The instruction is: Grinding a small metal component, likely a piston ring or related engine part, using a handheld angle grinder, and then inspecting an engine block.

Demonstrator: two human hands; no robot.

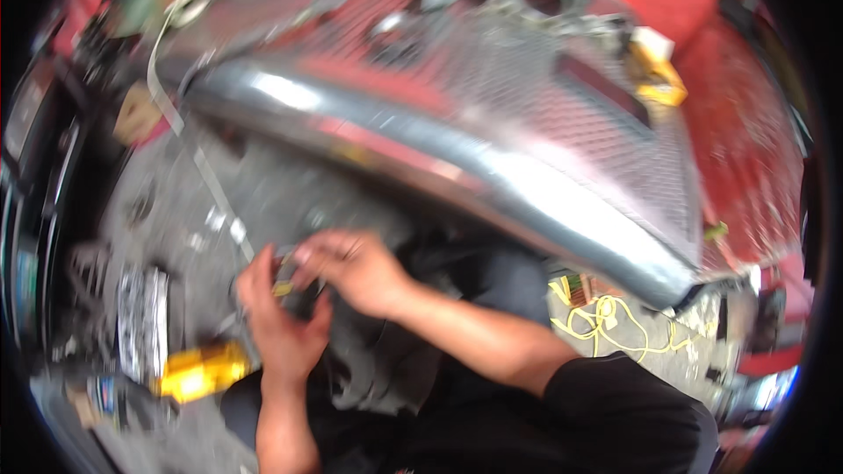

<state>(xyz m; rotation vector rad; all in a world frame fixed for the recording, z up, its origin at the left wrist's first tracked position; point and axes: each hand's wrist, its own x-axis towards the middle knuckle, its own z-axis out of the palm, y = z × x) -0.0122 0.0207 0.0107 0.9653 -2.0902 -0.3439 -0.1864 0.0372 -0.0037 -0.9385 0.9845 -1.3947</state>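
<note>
Both my hands meet low over my lap, left of centre, in front of a metal-topped bench (518,123) with a shiny rounded edge. My left hand (288,329) curls its fingers and thumb around something small and dark with a yellow mark (282,289); motion blur hides its kind. From the right, my right hand (358,270) reaches across, its fingertips bent and closed together at the top of that same piece. A pale cord or strap (206,174) runs down from the bench's far left and ends close behind my left fingers.
A bright yellow object (204,372) and a grey ribbed block (143,323) lie on the floor at left. The bench carries a metal plate with a round hole (575,4) and several blurred parts. Yellow cord (604,314) lies at right, below a red panel (746,136).
</note>
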